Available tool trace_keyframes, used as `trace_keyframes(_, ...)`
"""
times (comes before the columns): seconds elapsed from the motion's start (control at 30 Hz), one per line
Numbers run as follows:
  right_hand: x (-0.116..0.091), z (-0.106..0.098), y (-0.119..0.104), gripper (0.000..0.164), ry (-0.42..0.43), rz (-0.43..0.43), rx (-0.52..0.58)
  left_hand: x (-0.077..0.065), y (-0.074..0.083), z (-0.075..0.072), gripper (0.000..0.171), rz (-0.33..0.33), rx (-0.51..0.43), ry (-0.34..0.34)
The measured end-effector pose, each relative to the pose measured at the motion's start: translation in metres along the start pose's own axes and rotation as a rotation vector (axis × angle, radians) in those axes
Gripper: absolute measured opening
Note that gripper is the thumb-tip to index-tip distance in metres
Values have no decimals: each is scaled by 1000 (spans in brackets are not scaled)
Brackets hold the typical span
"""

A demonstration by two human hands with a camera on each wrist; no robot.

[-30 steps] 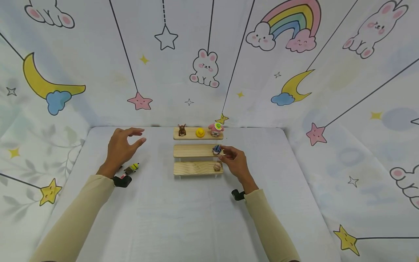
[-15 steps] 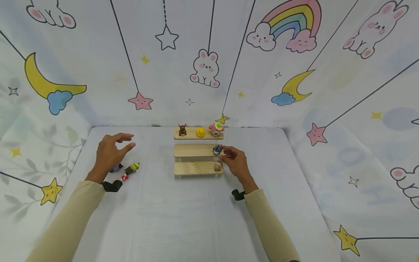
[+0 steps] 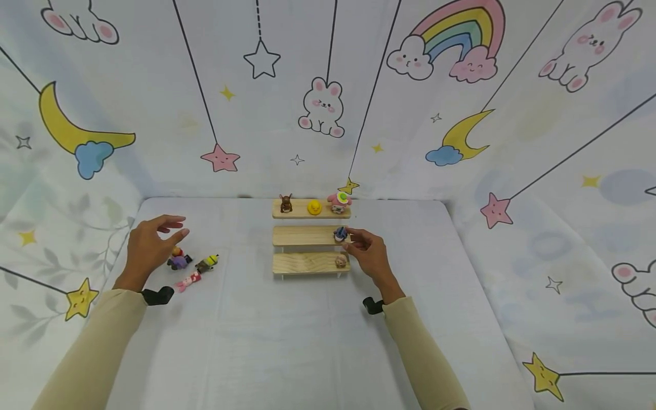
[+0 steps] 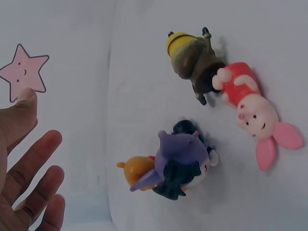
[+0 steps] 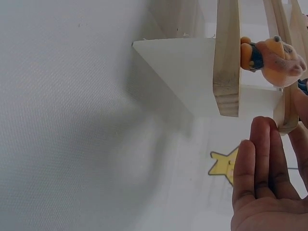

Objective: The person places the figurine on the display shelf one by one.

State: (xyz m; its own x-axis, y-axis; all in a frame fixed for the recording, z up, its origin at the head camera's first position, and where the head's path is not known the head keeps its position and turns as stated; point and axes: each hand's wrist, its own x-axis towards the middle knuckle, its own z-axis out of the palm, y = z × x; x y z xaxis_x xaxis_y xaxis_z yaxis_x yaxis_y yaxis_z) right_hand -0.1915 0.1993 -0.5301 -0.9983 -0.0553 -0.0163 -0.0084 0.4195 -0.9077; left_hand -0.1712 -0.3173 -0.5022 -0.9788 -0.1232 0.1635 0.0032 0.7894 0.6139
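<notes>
One blue toy (image 3: 340,233) is at the right end of the middle shelf (image 3: 302,236), pinched between my right hand's (image 3: 368,250) thumb and finger; the other fingers stretch out straighter. My left hand (image 3: 151,244) is open, thumb apart from loosely bent fingers, above the table (image 3: 256,341). Near it, the purple toy (image 4: 190,149) partly hides the orange toy (image 4: 137,172), while the piglet (image 4: 257,115) lies just beside the yellow-and-brown toy (image 4: 195,60). A small bear (image 3: 340,261) occupies the bottom shelf (image 3: 302,263); a duck (image 3: 314,207) is on the top one.
</notes>
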Motion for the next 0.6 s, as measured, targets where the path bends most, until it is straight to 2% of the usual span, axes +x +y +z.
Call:
trace_keyframes(0.2,0,0,1,37,-5,-9,18,-6,-11,1,44,-18,31,-10)
trace_keyframes(0.37,0,0,2,37,-8,-14,18,-15,-15,15,40,8,82,-47)
trace_keyframes(0.47,0,0,2,36,-4,-16,14,-21,-14,27,35,49,98,-42)
trace_keyframes(0.6,0,0,2,36,-1,-12,13,-29,-4,40,26,142,114,13)
